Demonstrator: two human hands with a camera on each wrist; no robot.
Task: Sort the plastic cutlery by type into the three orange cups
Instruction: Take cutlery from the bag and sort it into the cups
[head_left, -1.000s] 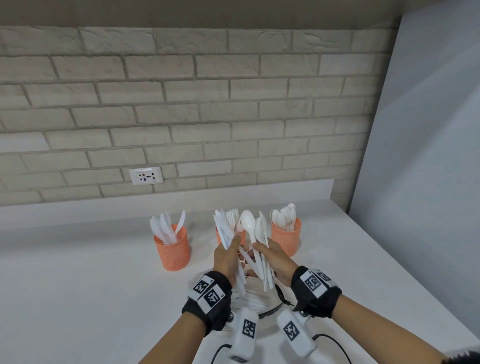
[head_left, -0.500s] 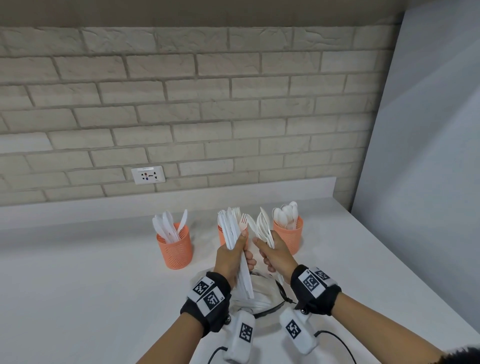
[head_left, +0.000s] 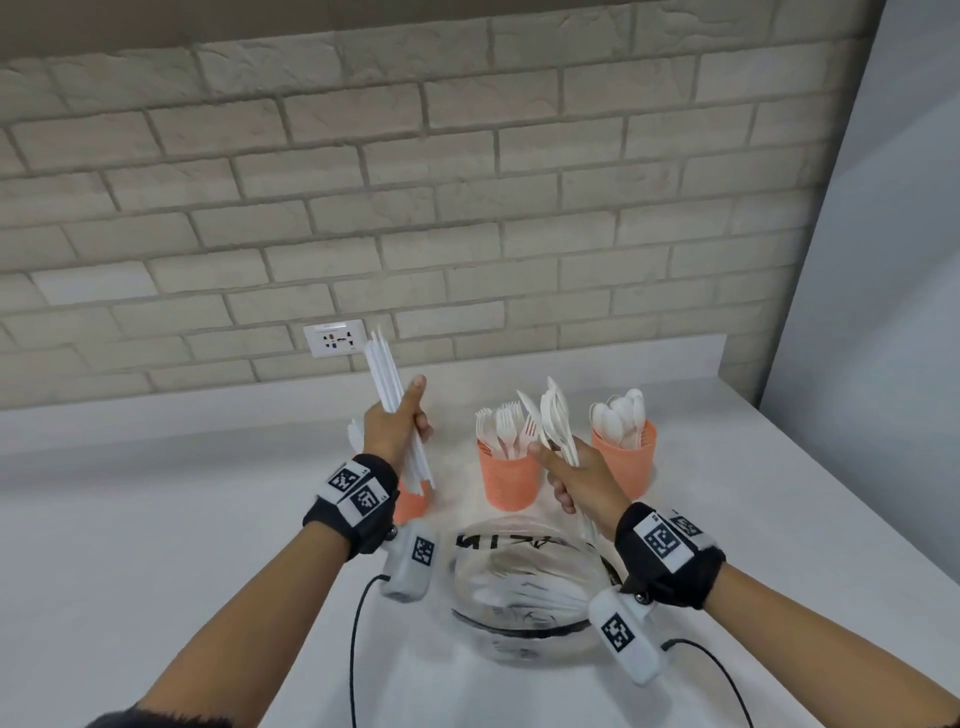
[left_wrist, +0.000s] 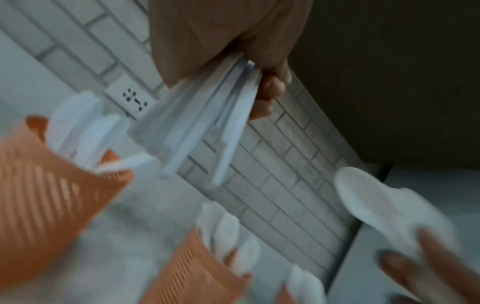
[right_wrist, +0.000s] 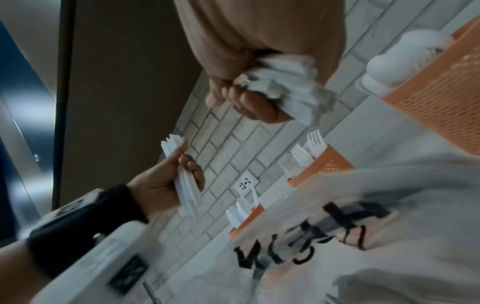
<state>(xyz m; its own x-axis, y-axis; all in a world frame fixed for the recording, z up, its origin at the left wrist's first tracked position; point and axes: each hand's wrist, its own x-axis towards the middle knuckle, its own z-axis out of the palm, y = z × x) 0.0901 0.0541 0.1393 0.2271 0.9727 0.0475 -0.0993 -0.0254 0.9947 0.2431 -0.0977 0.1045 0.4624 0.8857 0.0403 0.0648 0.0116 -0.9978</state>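
1. Pale brick wall (head_left: 467, 208) with a socket (head_left: 335, 339) backs a white counter (head_left: 156, 545), where three orange mesh cups stand in a row

2. Left cup (head_left: 410, 505) sits mostly hidden behind the left wrist; the right wrist view shows knife blades poking out of it. Middle cup (head_left: 506, 480) holds forks and the right cup (head_left: 626, 460) holds spoons

3. Nearer the person, a clear plastic bag (head_left: 524, 587) with black lettering lies on the counter with more white cutlery inside

4. Left hand (head_left: 397, 428) has its fingers curled tight round a bundle of knives (head_left: 387, 382), raised above the counter. The bundle's long axis runs steeply up and down, its top leaning a little left toward the socket and its lower ends pointing down at the left cup

5. Right hand (head_left: 579, 480) grips a mixed clutch of cutlery (head_left: 558, 423), a fork among it, held upright between the middle and right cups

6. Judged from this, the knives go next: the left cup lies directly below and slightly nearer than the left hand, which is far closer to it than the right. Lowering the bundle along its own axis should seat it, provided the lower ends clear the rim and the blades already standing there
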